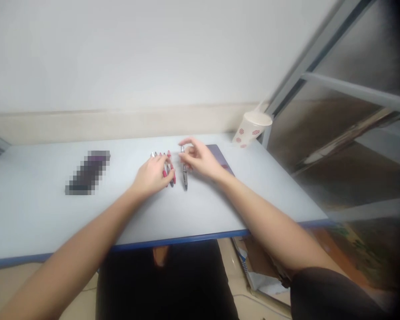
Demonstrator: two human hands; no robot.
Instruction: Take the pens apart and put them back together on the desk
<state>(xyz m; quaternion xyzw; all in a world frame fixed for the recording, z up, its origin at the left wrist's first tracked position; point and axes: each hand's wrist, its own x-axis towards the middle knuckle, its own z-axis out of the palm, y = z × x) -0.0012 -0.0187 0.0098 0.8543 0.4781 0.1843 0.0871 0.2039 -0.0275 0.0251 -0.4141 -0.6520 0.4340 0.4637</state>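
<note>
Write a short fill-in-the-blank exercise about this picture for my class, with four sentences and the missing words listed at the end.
1. The white paper cup is printed with flowers coloured ____.
2. The pale, flat tabletop has a front edge coloured ____.
3. The cluster of slim red and dark pens is nearest to the person's ____ hand.
4. The separate slim grey-and-black pen is nearest to the person's ____ hand.

Missing words: red; blue; left; right.

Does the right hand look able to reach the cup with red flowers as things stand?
Likely yes: the right hand is at a pen, and only a flat dark item, lying low on the table, shows between hand and cup.
</note>
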